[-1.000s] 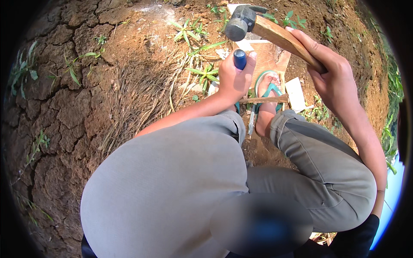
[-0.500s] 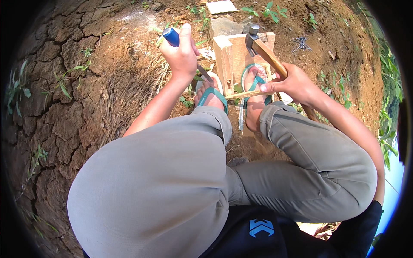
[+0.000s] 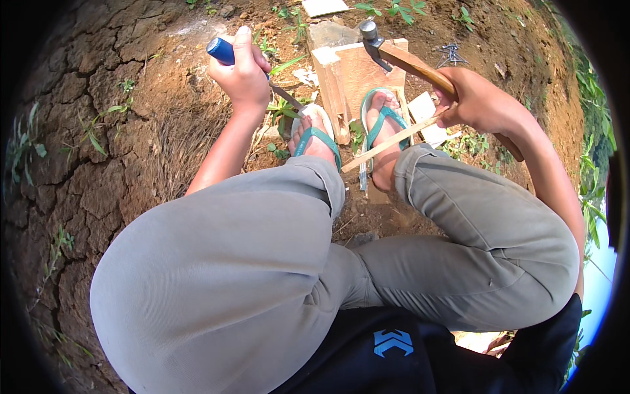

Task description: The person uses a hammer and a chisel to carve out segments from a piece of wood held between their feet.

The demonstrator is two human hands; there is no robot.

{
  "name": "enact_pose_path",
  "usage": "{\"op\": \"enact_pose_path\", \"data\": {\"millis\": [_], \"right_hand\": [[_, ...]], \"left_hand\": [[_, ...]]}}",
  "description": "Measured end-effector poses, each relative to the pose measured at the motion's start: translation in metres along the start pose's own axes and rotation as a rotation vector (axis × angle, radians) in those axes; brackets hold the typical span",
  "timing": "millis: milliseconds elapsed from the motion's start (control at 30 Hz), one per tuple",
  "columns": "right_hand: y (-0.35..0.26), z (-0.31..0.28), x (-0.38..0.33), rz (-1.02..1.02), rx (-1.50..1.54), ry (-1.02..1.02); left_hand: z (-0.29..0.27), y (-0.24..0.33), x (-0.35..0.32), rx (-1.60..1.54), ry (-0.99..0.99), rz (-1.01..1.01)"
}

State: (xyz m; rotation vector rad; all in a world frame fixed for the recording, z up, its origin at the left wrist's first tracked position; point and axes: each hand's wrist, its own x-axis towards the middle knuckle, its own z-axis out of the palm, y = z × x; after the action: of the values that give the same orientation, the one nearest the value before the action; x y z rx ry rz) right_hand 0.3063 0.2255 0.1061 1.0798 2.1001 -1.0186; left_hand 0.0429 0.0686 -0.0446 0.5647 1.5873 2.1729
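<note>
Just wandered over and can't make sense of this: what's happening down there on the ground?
A person is squatting on cracked, bare soil. The left hand grips a blue-handled tool whose metal shaft slants down toward the feet, possibly a chisel. The right hand holds a wooden-handled hammer, its head over a wooden board, along with a thin wooden stick. Both feet wear teal flip-flops; the right foot rests on the board. A few nails lie on the soil beyond.

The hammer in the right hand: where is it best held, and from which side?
Grip the hammer on the lower part of its wooden handle, coming from the person's right, as the right hand does: the metal head points up-left over the wooden block, leaving that end free.
</note>
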Motion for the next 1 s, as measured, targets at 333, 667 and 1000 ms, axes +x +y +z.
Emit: {"op": "enact_pose_path", "data": {"millis": [333, 667, 1000], "right_hand": [[0.066, -0.069, 0.006, 0.078, -0.126, 0.264], [0.237, -0.059, 0.026, 0.388, -0.103, 0.148], [0.198, -0.010, 0.058, 0.039, -0.022, 0.506]], "left_hand": [[-0.009, 0.007, 0.010, 0.018, 0.049, 0.018], [-0.008, -0.002, 0.013, 0.536, -0.413, -0.180], [0.012, -0.018, -0.012, 0.727, -0.782, -0.286]]}}
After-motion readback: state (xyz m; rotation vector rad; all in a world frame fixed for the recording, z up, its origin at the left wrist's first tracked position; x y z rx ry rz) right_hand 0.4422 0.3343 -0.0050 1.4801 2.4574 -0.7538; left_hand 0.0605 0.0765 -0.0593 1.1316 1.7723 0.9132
